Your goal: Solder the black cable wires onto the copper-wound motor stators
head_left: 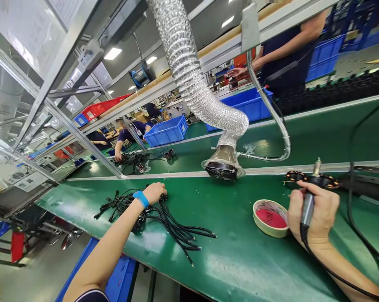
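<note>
My left hand point(154, 193), with a blue band at the wrist, reaches into a tangled bundle of black cables point(173, 222) on the green bench. Its fingers are curled down at the cables, and the fingertips are partly hidden. In my right hand point(318, 212) is a soldering iron point(308, 207) with a grey grip, its metal tip pointing up and a black cord trailing below. Just behind the iron is a dark round part with orange-copper spots point(294, 177); whether my fingers touch it I cannot tell. A roll of cream tape point(261, 226) with a red inside lies left of that hand.
A silver flexible duct point(183, 54) hangs down to a fume hood point(222, 163) at the bench's back edge. Beyond the rail are a blue bin point(167, 131), another blue bin point(249, 102) and more cables point(134, 159). Co-workers stand across the line. Black cords loop at right.
</note>
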The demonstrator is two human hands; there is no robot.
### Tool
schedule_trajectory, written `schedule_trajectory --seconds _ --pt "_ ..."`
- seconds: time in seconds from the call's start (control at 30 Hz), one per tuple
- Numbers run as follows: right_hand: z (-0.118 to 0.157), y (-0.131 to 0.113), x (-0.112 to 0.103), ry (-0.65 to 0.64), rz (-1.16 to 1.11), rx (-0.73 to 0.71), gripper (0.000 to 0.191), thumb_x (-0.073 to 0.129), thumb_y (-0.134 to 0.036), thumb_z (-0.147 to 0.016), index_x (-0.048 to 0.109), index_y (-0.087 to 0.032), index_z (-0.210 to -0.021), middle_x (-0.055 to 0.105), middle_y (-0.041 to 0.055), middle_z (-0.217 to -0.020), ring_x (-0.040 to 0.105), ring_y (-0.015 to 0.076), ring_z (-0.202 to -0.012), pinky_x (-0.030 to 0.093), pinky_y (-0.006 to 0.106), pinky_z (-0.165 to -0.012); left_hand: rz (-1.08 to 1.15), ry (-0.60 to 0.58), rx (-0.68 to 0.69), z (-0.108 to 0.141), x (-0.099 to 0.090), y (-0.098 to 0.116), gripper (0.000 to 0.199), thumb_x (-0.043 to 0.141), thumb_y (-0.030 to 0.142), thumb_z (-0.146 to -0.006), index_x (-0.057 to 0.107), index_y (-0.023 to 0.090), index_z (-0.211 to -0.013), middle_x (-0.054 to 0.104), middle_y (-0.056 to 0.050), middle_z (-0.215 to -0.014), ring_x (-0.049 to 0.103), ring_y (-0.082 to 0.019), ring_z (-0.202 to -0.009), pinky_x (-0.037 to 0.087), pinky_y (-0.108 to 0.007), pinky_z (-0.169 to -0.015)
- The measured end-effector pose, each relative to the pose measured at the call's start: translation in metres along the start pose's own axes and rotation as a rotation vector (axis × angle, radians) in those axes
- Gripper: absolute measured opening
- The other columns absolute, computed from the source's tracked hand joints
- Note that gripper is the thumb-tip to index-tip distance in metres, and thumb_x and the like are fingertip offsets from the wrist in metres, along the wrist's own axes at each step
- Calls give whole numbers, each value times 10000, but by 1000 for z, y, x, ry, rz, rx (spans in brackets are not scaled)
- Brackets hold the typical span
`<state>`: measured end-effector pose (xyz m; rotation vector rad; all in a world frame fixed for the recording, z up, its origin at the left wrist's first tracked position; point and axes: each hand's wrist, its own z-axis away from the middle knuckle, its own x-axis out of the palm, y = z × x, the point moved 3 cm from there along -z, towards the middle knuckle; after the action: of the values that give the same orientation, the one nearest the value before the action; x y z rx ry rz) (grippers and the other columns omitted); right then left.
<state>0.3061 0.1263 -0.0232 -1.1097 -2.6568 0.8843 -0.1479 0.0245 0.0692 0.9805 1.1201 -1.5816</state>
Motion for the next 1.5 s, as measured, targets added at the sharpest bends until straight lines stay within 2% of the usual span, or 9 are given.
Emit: schedule_trajectory --seconds 0.17,0.37,0.53,0.7,0.9,1.03,1.1,1.3,1.5 --pt "4 5 6 9 5 -45 332 550 -284 -846 641 -182 -1149 599 86 -781 564 303 -943 481 457 -875 129 -43 -69 -2 36 -37 638 511 41 -763 536 167 -1387 564 -124 -1399 542 -237 -1251 417 -343 -1064" --pt "4 15 7 11 52 -10 354 548 -268 -827 652 -184 -1155 588 87 -731 571 322 -986 483 462 -884 276 -150 -52 -27 45 -58 534 666 185 -643 695 191 -1176 677 -54 -1179 643 -210 -1035 499 -240 -883" --pt "3 17 6 16 58 -34 331 549 -262 -829 654 -187 -1133 589 87 -744 573 314 -980 485 458 -887 288 -159 -44 -37 34 -67 218 689 195 -580 749 179 -790 677 10 -769 621 -173 -721 471 -230 -651" --pt "4 13 8 -8 37 -27 305 542 -268 -855 647 -181 -1128 585 70 -734 568 294 -972 477 445 -903 245 55 -89 -40 1 -85 258 571 239 -756 730 148 -938 639 -34 -903 603 -178 -811 468 -259 -743" --pt "4 8 7 -46 23 -22 297 538 -274 -866 635 -174 -1128 581 64 -770 556 275 -964 478 425 -901 121 144 -123 -60 6 -62 283 575 190 -799 728 172 -1036 597 -77 -977 606 -218 -902 469 -317 -857" --pt "4 8 5 -46 23 -11 299 541 -271 -866 630 -179 -1135 583 60 -792 555 269 -971 478 424 -907 30 158 -83 -73 19 -30 561 555 52 -758 612 218 -1291 565 -119 -1213 548 -274 -1121 421 -395 -980" --pt "3 8 5 -45 22 2 299 540 -276 -866 631 -184 -1136 584 61 -802 556 270 -976 478 426 -909 7 149 -56 -81 20 -22 578 514 37 -800 578 250 -1333 553 -109 -1274 530 -267 -1169 407 -404 -1014" --pt "3 11 8 -62 15 -7 302 539 -315 -852 622 -228 -1129 589 65 -762 561 293 -952 475 444 -904 -28 104 -140 -121 6 -46 281 533 219 -955 624 190 -1219 559 -117 -1322 571 -244 -1151 473 -436 -995" --pt "-1 21 11 -21 33 -6 317 535 -348 -788 601 -318 -1097 600 72 -757 575 326 -912 484 475 -868 -40 -22 -225 -132 3 -72 344 598 337 -941 585 174 -1244 598 -105 -1262 622 -230 -1061 547 -439 -891"
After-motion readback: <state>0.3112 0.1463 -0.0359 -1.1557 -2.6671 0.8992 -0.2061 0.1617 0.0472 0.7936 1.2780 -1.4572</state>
